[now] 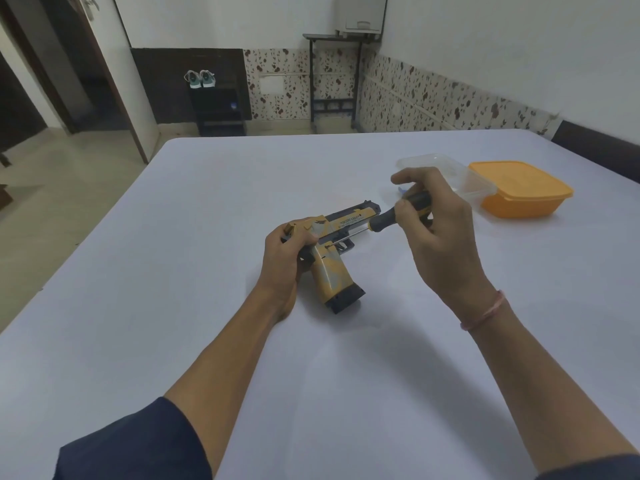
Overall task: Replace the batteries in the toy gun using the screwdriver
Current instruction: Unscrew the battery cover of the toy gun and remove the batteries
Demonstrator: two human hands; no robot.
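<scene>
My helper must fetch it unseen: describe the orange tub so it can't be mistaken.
On the white table, look to the far right, beyond the right hand. Two plastic containers sit together; the orange tub is the opaque one farther right, beside the clear container.

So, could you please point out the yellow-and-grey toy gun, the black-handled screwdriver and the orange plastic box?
yellow-and-grey toy gun (334, 271), head view, on its grip
black-handled screwdriver (384, 219), head view, on its handle
orange plastic box (516, 178), head view, on its top
</scene>
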